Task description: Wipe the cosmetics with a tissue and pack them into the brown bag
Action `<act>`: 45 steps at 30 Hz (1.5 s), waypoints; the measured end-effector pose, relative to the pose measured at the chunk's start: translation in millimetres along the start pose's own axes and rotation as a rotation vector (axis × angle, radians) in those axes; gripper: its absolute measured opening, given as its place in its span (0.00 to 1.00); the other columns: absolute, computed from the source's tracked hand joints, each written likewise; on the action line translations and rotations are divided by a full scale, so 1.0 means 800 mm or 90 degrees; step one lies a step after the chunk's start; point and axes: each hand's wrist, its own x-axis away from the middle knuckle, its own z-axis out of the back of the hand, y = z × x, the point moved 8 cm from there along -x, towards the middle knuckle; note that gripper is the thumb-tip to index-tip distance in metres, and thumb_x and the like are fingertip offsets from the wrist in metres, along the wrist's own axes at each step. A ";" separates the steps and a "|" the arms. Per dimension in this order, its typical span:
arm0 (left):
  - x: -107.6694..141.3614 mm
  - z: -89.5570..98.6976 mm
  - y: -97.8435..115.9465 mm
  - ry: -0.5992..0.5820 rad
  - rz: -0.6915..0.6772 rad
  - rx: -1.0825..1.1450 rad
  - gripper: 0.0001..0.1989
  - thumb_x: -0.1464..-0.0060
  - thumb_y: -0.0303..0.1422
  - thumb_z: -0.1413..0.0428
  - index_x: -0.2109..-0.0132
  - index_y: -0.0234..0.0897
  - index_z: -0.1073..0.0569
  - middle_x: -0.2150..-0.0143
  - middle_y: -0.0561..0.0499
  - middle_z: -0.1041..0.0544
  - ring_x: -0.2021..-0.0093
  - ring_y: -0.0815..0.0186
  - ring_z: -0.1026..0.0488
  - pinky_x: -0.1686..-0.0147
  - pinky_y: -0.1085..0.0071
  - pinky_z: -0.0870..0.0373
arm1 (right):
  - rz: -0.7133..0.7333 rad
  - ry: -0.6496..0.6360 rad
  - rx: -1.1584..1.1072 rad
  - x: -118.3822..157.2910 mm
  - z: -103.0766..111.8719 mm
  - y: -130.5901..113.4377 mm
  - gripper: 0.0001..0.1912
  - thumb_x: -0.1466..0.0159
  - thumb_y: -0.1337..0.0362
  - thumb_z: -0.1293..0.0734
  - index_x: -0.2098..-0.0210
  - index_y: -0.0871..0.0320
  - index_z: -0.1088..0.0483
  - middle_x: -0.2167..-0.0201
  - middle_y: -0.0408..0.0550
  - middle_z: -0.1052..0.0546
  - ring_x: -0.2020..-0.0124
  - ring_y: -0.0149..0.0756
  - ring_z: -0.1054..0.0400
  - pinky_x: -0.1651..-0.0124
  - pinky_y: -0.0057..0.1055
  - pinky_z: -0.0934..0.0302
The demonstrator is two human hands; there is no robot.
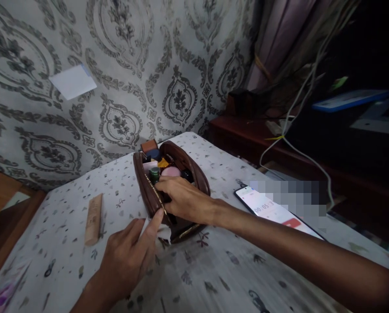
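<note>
An unzipped brown pouch [201, 179] lies on the patterned white cloth, with several small items inside. Among them are a green-capped container [154, 173], a round pink item [171, 171] and something yellow [163, 163]. My right hand [184, 200] reaches into the pouch from the right, its fingers bent and their tips partly hidden inside. Beside the near left edge of the pouch, my left hand [132, 248] is closed on a crumpled white tissue [163, 234], its index finger touching the zipper edge. A beige tube [93, 219] lies to the left.
At the right, a phone [276, 213] showing a timer lies on the cloth. Behind it are a dark red wooden surface [223, 126] and hanging white cables [303, 93]. Patterned wallpaper covers the back wall. A purple-and-clear packet [7, 289] lies at the lower left.
</note>
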 end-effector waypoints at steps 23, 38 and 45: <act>0.034 -0.040 -0.063 -0.019 0.356 0.252 0.15 0.33 0.34 0.54 0.42 0.36 0.35 0.48 0.41 0.24 0.50 0.60 0.23 0.59 0.68 0.24 | -0.004 0.337 -0.059 0.070 0.084 -0.004 0.13 0.35 0.71 0.39 0.54 0.57 0.26 0.56 0.50 0.23 0.56 0.36 0.29 0.54 0.32 0.35; 0.020 -0.046 -0.057 -0.020 0.318 0.302 0.16 0.35 0.31 0.54 0.42 0.35 0.33 0.47 0.40 0.22 0.50 0.59 0.22 0.52 0.64 0.24 | -0.152 0.348 -0.126 0.097 0.054 0.047 0.25 0.31 0.54 0.43 0.39 0.60 0.40 0.48 0.57 0.24 0.49 0.46 0.28 0.48 0.42 0.34; 0.020 -0.047 -0.058 -0.006 0.313 0.321 0.17 0.34 0.33 0.54 0.41 0.35 0.33 0.48 0.41 0.21 0.50 0.59 0.22 0.53 0.65 0.24 | -0.170 0.354 -0.117 0.096 0.049 0.052 0.26 0.31 0.52 0.43 0.39 0.61 0.39 0.48 0.58 0.24 0.50 0.47 0.27 0.49 0.43 0.33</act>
